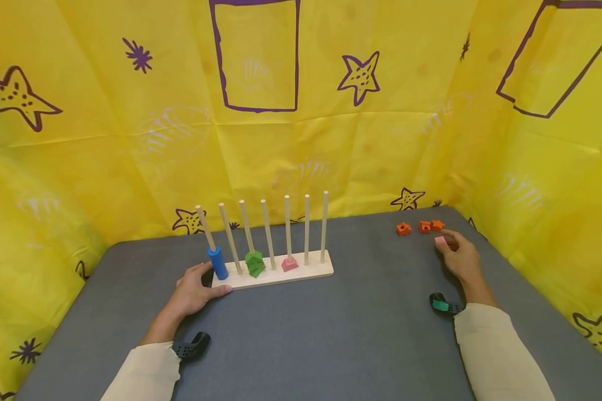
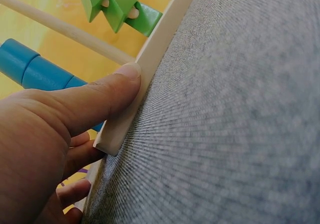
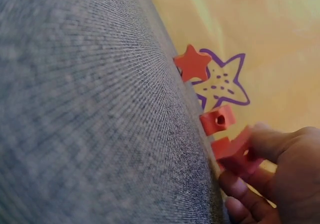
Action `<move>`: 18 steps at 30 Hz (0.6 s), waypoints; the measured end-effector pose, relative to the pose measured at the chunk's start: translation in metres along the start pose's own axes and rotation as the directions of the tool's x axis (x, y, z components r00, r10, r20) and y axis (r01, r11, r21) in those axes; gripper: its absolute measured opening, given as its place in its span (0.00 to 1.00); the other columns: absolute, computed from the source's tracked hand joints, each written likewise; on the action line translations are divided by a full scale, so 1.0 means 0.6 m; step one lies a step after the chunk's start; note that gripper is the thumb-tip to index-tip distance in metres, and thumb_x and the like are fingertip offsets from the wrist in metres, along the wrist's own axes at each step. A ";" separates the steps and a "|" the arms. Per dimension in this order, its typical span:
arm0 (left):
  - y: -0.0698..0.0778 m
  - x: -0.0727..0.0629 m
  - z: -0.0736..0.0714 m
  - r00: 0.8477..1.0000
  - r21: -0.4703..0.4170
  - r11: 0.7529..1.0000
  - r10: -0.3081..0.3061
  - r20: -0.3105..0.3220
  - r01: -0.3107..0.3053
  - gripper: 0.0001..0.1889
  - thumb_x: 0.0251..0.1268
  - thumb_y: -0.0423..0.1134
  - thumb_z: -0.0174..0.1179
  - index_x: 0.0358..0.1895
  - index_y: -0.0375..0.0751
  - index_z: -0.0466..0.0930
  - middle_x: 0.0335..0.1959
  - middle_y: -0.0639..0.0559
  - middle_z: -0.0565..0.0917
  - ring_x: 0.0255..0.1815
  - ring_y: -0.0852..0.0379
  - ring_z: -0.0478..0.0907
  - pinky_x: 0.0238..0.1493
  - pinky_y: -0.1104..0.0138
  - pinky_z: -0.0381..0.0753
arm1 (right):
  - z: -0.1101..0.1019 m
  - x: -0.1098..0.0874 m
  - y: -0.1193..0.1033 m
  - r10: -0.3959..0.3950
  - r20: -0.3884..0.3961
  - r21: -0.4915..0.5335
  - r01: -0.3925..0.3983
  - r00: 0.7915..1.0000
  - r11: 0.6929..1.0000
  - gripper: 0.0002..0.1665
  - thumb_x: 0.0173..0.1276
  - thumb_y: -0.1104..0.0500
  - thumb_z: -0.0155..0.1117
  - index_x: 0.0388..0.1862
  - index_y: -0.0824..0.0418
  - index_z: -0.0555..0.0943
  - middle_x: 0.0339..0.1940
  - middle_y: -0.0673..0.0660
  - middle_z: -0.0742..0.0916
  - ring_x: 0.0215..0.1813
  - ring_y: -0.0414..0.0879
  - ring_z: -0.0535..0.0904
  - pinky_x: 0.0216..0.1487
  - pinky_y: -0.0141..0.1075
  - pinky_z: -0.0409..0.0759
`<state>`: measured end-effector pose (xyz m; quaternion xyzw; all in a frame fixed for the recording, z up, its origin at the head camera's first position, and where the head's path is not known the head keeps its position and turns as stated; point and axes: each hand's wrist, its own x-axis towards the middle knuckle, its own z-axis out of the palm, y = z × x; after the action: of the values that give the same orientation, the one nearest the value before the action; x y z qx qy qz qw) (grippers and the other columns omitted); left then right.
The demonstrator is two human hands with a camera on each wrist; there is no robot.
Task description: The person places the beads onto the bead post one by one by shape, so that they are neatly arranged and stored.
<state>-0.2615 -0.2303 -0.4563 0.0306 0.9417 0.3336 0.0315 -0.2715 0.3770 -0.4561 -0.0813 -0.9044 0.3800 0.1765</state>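
A person's left hand (image 1: pixel 193 289) grips the left end of a pale wooden seven-peg board (image 1: pixel 316 270) on the grey counter (image 1: pixel 356 334), beside stacked blue cylinders (image 1: pixel 218 263). I see the right hand (image 1: pixel 461 256) pinch a small pink block (image 1: pixel 440 240) near three orange blocks (image 1: pixel 424 226), one star-shaped. Green angular blocks (image 1: pixel 254 263) and another pink block (image 1: pixel 290 264) sit on other pegs (image 1: pixel 288 228).

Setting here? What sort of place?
Probably a small indoor play or recording booth: yellow cloth with starfish drawings behind a grey table, and a wooden peg board on it.
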 end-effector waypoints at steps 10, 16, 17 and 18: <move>0.001 0.002 -0.001 1.000 0.001 1.000 -0.002 -0.005 0.002 0.52 0.51 0.59 0.70 0.71 0.28 0.58 0.68 0.25 0.60 0.68 0.25 0.50 0.61 0.33 0.48 | 0.007 0.007 -0.004 0.127 -0.052 0.276 -0.108 0.990 0.955 0.26 0.73 0.49 0.57 0.60 0.66 0.76 0.45 0.62 0.82 0.32 0.38 0.82 0.32 0.27 0.80; 0.000 0.002 -0.001 1.000 -0.003 1.000 0.000 0.000 0.000 0.53 0.51 0.60 0.70 0.71 0.28 0.58 0.68 0.25 0.60 0.68 0.25 0.50 0.61 0.32 0.48 | 0.004 0.005 -0.010 0.162 0.029 0.222 -0.165 0.986 0.961 0.33 0.69 0.56 0.64 0.70 0.60 0.68 0.54 0.64 0.76 0.41 0.48 0.75 0.33 0.25 0.76; -0.001 0.002 -0.001 1.000 -0.003 1.000 0.000 0.000 0.000 0.53 0.51 0.60 0.70 0.71 0.28 0.58 0.68 0.25 0.60 0.68 0.25 0.50 0.61 0.32 0.47 | 0.004 0.004 -0.010 0.158 0.039 0.229 -0.163 0.987 0.960 0.33 0.69 0.57 0.64 0.71 0.60 0.67 0.55 0.65 0.76 0.41 0.48 0.76 0.34 0.25 0.76; -0.001 0.001 -0.001 1.000 -0.004 1.000 -0.001 0.001 0.001 0.52 0.51 0.60 0.70 0.71 0.28 0.58 0.68 0.25 0.59 0.68 0.25 0.50 0.61 0.32 0.47 | 0.004 0.004 -0.012 0.151 0.042 0.241 -0.157 0.988 0.958 0.34 0.70 0.57 0.63 0.72 0.61 0.66 0.55 0.65 0.75 0.41 0.48 0.77 0.35 0.24 0.76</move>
<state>-0.2623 -0.2308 -0.4564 0.0302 0.9410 0.3354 0.0323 -0.2745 0.3713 -0.4520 -0.1247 -0.8438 0.5016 0.1445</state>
